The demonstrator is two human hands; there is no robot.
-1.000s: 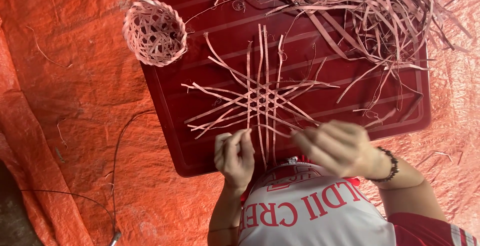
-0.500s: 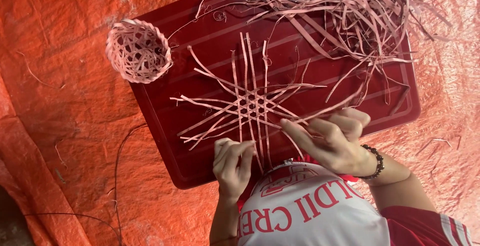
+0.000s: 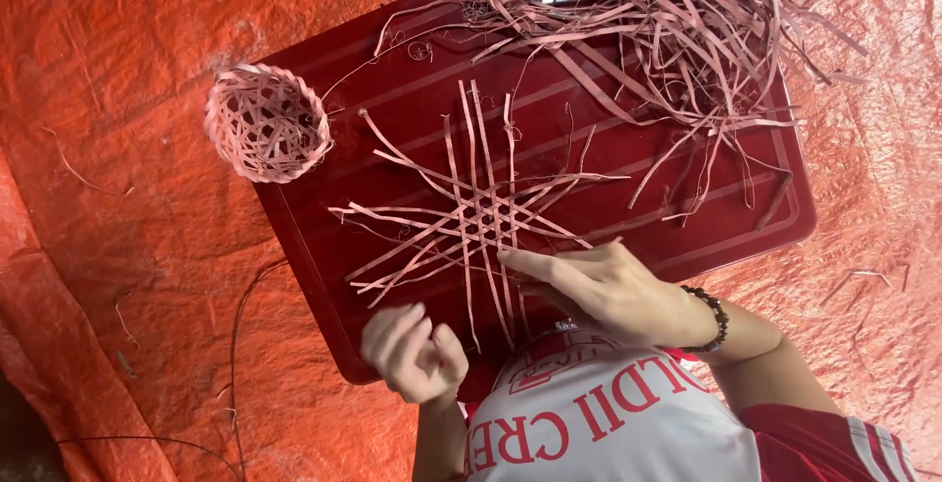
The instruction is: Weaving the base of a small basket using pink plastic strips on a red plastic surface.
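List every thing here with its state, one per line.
Woven star: flat on tray, partly woven, ends loose.
Small basket: at tray's corner, empty.
Loose strips: tangled heap.
Right hand: fingers pressing star's strips.
Left hand: curled, blurred, off the weave.

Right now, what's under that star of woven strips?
The woven star lies on a dark red tray, which rests on an orange sheet. The tray hides whatever is beneath it.
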